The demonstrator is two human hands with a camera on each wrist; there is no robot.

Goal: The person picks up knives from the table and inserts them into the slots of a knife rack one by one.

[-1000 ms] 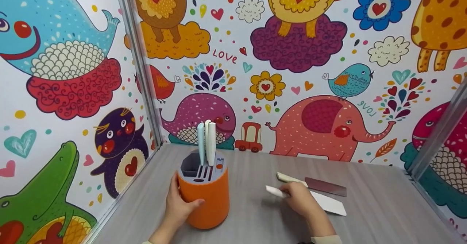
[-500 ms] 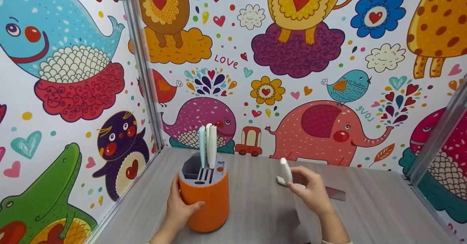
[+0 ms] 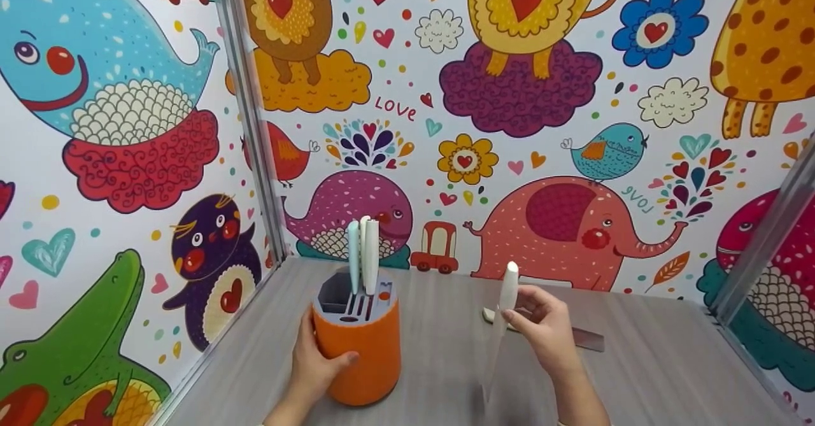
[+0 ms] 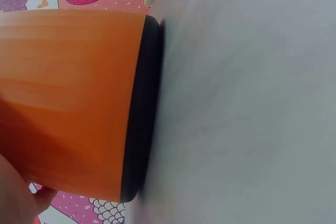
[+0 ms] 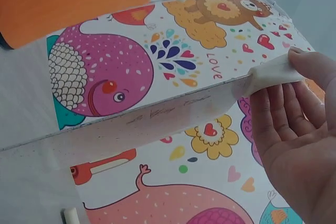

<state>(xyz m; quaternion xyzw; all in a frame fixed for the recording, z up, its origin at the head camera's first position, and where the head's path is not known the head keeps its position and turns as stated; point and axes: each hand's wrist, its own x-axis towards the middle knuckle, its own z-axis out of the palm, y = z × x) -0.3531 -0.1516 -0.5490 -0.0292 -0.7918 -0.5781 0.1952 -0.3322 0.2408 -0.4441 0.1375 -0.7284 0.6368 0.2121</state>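
Observation:
My left hand [image 3: 313,362] grips the side of an orange knife block [image 3: 360,362], thumb across its front. The block stands upright on the table; its dark base [image 4: 140,114] shows in the left wrist view. A light blue handle [image 3: 354,260] and two whitish handles [image 3: 370,257] rise from its grey slotted top. To the right, my right hand [image 3: 551,333] pinches a white cleaver [image 3: 509,289] by its handle between thumb and fingers. The handle points up and the blade hangs down. In the right wrist view its broad pale blade [image 5: 168,119] extends left from the hand.
Behind my right hand another knife lies on the grey table [image 3: 439,330]; its cream handle [image 3: 488,314] and dark reddish blade [image 3: 588,340] show on either side of the hand. Cartoon-printed panels [image 3: 458,216] stand at the back and sides, joined by metal strips [image 3: 255,139].
My right hand has raised the white cleaver off the table and turned it from lying flat to handle-up, blade-down. The left hand keeps its grip on the knife block.

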